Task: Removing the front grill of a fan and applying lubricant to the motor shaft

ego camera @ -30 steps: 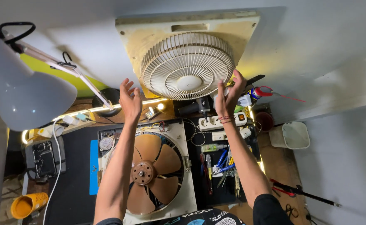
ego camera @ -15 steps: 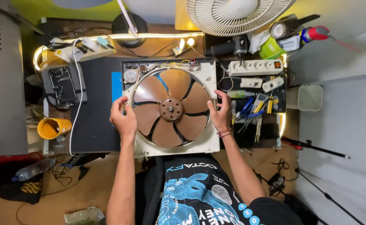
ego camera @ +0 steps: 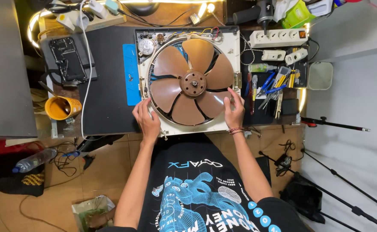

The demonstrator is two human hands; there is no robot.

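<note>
My left hand (ego camera: pixel 146 119) and right hand (ego camera: pixel 234 111) lie open, flat on the fan housing's (ego camera: pixel 154 92) near corners, brown blades (ego camera: pixel 192 82) centred between them.

Quick count: one box fan (ego camera: pixel 188 81) on the dark mat (ego camera: pixel 107 86), with five brown blades on it. One yellow cup (ego camera: pixel 62 107) off the mat's left edge, one power strip (ego camera: pixel 278 38) by the far right corner, one plastic bottle (ego camera: pixel 34 160) on the floor.
</note>
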